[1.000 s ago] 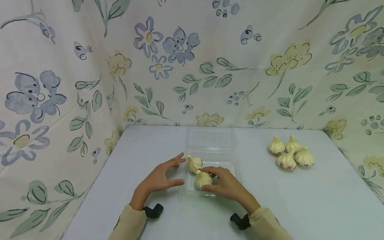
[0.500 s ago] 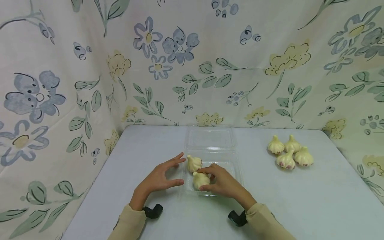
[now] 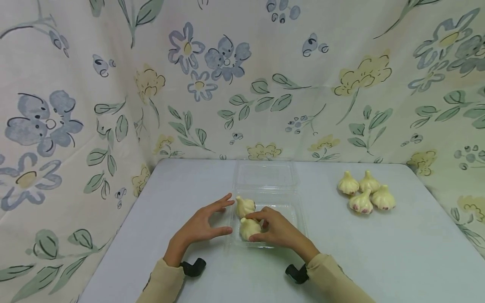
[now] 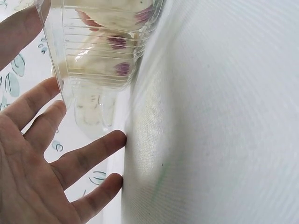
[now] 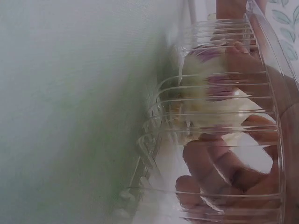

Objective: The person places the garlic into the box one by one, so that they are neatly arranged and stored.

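Note:
A clear plastic clamshell box (image 3: 280,210) lies on the table with its lid (image 3: 266,174) folded back. In its left side sit two garlic bulbs, a far one (image 3: 245,206) and a near one (image 3: 249,229). My right hand (image 3: 280,229) reaches into the box and grips the near bulb between thumb and fingers; through the ribbed wall in the right wrist view, its other fingers show curled. Outside the box's left wall, my left hand (image 3: 201,225) is spread, with fingertips (image 4: 56,86) at the rim and lower fingers at the tabletop.
Several more garlic bulbs (image 3: 361,202) stand in a cluster at the back right of the white table (image 3: 360,252). A flowered curtain (image 3: 265,84) hangs behind and along both sides. A black wrist mount (image 3: 194,267) juts inward from the left sleeve.
My right hand has slid the near garlic bulb leftward inside the box, toward the left wall and in front of the far bulb. The left hand has stayed still.

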{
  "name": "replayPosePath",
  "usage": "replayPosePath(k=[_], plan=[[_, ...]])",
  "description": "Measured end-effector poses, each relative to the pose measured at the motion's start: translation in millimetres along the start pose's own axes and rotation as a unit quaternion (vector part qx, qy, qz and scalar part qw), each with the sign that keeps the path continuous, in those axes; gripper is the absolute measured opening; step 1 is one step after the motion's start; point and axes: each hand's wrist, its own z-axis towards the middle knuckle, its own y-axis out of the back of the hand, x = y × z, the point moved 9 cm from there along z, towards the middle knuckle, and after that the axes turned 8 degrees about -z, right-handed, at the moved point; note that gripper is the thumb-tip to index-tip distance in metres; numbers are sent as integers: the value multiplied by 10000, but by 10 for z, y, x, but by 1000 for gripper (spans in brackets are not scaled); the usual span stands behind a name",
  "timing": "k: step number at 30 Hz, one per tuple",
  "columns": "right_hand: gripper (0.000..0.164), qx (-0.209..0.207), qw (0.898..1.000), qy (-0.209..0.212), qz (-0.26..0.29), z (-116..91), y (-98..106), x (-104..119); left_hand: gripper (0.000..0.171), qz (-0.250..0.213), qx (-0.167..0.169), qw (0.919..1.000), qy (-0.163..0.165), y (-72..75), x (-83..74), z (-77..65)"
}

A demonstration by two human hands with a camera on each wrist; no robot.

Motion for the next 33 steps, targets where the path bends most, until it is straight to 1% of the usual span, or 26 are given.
replayPosePath(k=[3, 8, 14, 25, 33], plan=[[59, 33, 10000, -40, -22, 15, -10, 7, 77, 12, -6, 10000, -37, 1, -9, 0], [59, 37, 9999, -107, -38, 33, -19, 1, 77, 17, -19, 10000, -11, 0, -11, 1], [59, -69, 9999, -3, -106, 41, -14, 16, 77, 15, -4, 10000, 50, -4, -1, -3], [57, -253, 9995, 130, -148, 42, 29, 77, 77, -38, 36, 10000, -8, 4, -18, -12], [59, -136, 9999, 9, 10, 40, 26, 76, 78, -55, 34, 10000, -19, 2, -8, -9]])
